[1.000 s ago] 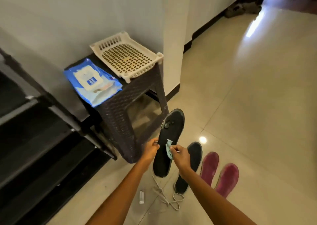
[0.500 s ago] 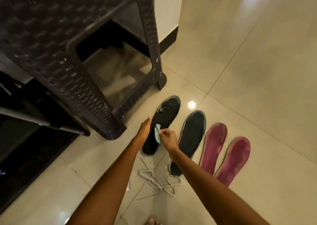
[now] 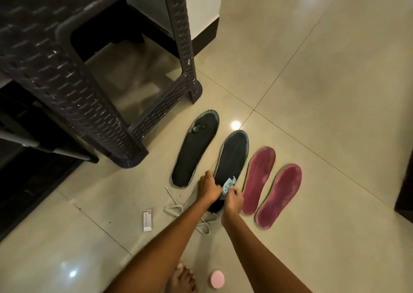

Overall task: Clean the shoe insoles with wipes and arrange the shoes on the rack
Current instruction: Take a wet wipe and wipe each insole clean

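Observation:
Four insoles lie side by side on the tiled floor. The left black insole (image 3: 195, 149) lies flat with nobody touching it. My left hand (image 3: 209, 188) grips the left edge of the second black insole (image 3: 233, 156) near its heel. My right hand (image 3: 233, 200) pinches a crumpled light-blue wipe (image 3: 229, 184) over that same heel end, which both hands partly hide. Two magenta insoles (image 3: 259, 178) (image 3: 279, 194) lie to the right, apart from my hands.
A dark woven stool (image 3: 134, 136) stands just left of the insoles, with the black shoe rack (image 3: 33, 147) behind it. A white shoelace (image 3: 176, 207), a small white packet (image 3: 147, 221), a pink round object (image 3: 217, 279) and my bare foot (image 3: 182, 279) are on the floor close to me.
The first black insole went from my left hand down onto the floor. Both hands shifted right onto the second black insole, the right one still with the wipe. My view tilted down.

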Tool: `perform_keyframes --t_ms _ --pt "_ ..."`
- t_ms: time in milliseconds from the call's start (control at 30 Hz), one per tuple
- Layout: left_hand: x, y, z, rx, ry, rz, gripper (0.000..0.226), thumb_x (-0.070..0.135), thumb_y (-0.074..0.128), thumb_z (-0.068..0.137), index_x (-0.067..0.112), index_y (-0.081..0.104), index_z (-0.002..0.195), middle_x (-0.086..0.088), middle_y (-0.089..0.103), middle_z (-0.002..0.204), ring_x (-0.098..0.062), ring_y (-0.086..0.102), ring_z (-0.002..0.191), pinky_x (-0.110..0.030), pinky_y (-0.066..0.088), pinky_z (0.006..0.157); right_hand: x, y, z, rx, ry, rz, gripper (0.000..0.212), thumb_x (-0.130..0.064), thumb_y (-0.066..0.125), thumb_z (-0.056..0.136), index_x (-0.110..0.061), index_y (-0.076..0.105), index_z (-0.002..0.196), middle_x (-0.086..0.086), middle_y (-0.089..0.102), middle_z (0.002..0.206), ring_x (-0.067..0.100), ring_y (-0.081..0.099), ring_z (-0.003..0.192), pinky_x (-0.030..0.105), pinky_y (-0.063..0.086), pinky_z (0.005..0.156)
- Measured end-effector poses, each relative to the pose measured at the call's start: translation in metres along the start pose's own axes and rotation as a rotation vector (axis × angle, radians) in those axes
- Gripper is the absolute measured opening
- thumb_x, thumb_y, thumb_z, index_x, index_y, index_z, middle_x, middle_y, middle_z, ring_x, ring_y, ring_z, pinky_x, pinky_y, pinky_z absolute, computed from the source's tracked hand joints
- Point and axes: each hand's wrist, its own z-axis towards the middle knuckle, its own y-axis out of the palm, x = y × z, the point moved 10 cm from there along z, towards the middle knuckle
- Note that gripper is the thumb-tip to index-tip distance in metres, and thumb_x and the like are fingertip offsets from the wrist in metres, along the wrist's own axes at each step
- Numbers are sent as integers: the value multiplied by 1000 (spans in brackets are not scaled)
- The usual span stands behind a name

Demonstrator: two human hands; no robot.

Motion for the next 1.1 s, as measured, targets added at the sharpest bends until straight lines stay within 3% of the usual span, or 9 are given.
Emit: perform_keyframes --t_ms 167,267,367,500,600,700,767,933,1100 --pt "19 -23 -12 -124 7 -373 35 6 60 87 0 53 121 -17 60 121 -27 59 104 -30 47 84 -47 -15 -30 -71 -167 37 17 -13 44 96 -7 58 87 0 53 74 11 48 68 23 38 58" --pt "30 -50 -48 -220 -87 -715 30 -2 47 86 3 54 114 -16 62 102 -26 58 87 -28 49 70 -81 -25 -57 -102 -287 12 17 -14 45 96 -8 56 84 6 53 81 13 46 73 25 37 61" --pt "28 -75 -96 -334 -210 -955 41 2 38 78 -7 57 114 -24 65 92 -37 64 79 -37 54 73 -116 -30 -96 -173 -351 -1 17 -15 44 98 -10 56 88 6 55 87 13 49 73 27 40 65" --pt "33 -133 -166 -266 -130 -1088 33 7 40 85 -9 61 105 -24 68 87 -36 65 72 -39 53 73 -167 -8 -185 -513 -523 -214 19 -16 42 98 -8 58 91 6 57 88 15 51 77 26 43 65" --pt "28 -175 -216 -182 -50 -1285 42 35 49 92 0 69 105 -22 69 95 -35 64 83 -42 51 82 -198 11 -265 -736 -721 -495 16 -18 48 96 -10 60 89 9 61 91 20 55 82 32 46 74" --pt "20 -210 -264 -102 26 -1397 61 61 43 89 9 75 94 -17 70 87 -30 63 77 -39 51 72 -226 24 -338 -789 -921 -671 13 -20 53 93 -11 63 92 6 63 91 22 59 85 38 49 80" --pt "16 -229 -299 -57 90 -1444 68 66 39 88 8 70 102 -18 68 82 -29 60 69 -35 49 61 -234 28 -390 -835 -1007 -713 9 -18 56 91 -13 63 92 4 63 90 19 59 84 35 50 76" --pt "6 -278 -388 31 320 -1623 66 66 37 88 12 69 109 -17 65 105 -29 60 79 -35 51 58 -227 22 -524 -944 -1324 -868 26 -2 49 89 -12 64 107 -2 63 96 12 57 89 4 40 64" --pt "-13 -330 -468 105 485 -1688 64 60 35 92 8 71 105 -15 70 97 -27 69 80 -36 56 70 -218 -1 -631 -940 -1550 -881 31 -4 50 89 -13 68 112 6 63 114 20 58 105 23 44 87"
